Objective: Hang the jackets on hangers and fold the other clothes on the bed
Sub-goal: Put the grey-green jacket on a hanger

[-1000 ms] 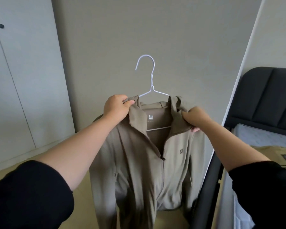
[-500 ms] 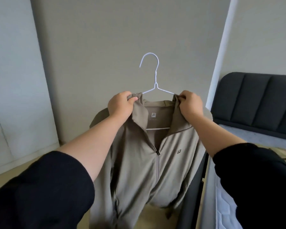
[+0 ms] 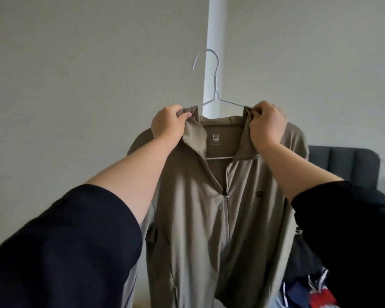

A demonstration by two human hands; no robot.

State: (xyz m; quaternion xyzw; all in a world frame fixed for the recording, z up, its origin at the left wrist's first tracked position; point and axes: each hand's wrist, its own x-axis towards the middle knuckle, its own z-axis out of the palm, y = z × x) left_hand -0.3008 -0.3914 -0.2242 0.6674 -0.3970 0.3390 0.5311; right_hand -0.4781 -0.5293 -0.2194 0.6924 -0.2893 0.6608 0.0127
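A tan zip-front jacket (image 3: 200,214) hangs in the air in front of me on a white wire hanger (image 3: 213,85). The hanger's hook stands free above the collar, and its lower bar shows inside the open neck. My left hand (image 3: 168,124) grips the left side of the collar. At the collar's right side, my right hand (image 3: 266,123) grips the fabric in the same way. The zip is closed up to about chest height. The jacket's lower hem is out of frame.
A plain wall fills the background, with a white corner edge (image 3: 215,30) behind the hanger. A dark padded headboard (image 3: 342,165) shows at the right. Dark, blue and red clothes (image 3: 309,292) lie at the bottom right.
The view has swung right and the jacket is held higher. My right hand moved from the collar's lower edge up to its top corner. Other clothes came into view at the bottom right.
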